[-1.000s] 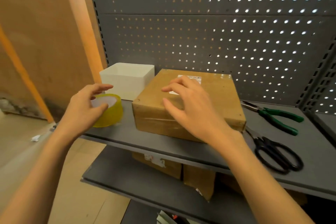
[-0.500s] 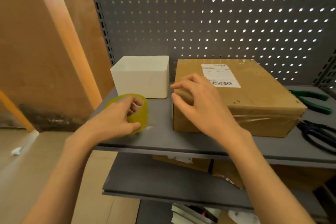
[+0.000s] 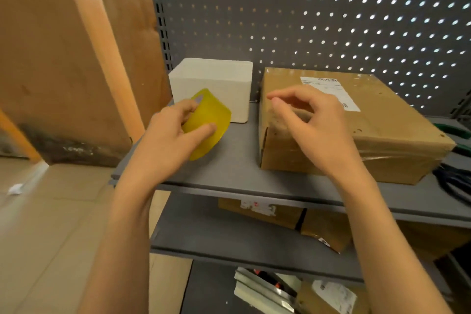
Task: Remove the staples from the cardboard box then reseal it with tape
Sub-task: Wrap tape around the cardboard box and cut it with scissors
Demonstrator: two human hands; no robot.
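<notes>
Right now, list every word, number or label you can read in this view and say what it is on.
No text here can be read as it stands.
White shipping label on top of the cardboard box: barcode and printed lines, too small and blurred.
White sticker on a carton on the lower shelf: red and dark marks, blurred.
Label on a package at the bottom: unreadable.
Yellow tape roll: no print visible.

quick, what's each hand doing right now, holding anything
Left hand: grips the yellow tape roll, lifted off the shelf.
Right hand: holds nothing, fingers loosely curled over the cardboard box.
</notes>
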